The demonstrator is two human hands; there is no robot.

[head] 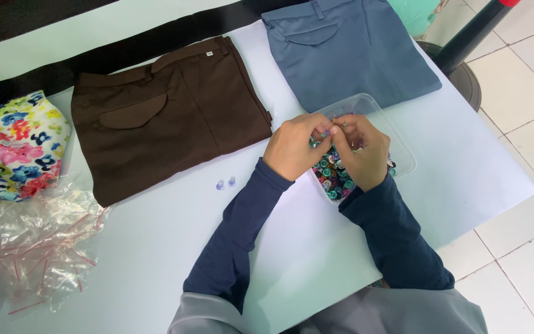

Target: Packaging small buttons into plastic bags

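Head view: both hands are seen brought together over a clear plastic tray (403, 162) of small coloured beads (332, 179), set at about 3 o'clock on the white table (156, 247). The left hand (293, 147) and right hand (360, 151) are closed, fingertips pinched on a tiny bead (327, 132) held between them above the tray. Two loose pale beads (225, 183) are left on the table at 9 o'clock of the hands. Folded brown trousers (174, 117) are laid at 10 o'clock, folded blue trousers (347, 49) at 12 o'clock. A floral cloth (10, 145) and crumpled clear plastic bag (32, 247) are seen at the far left edge.
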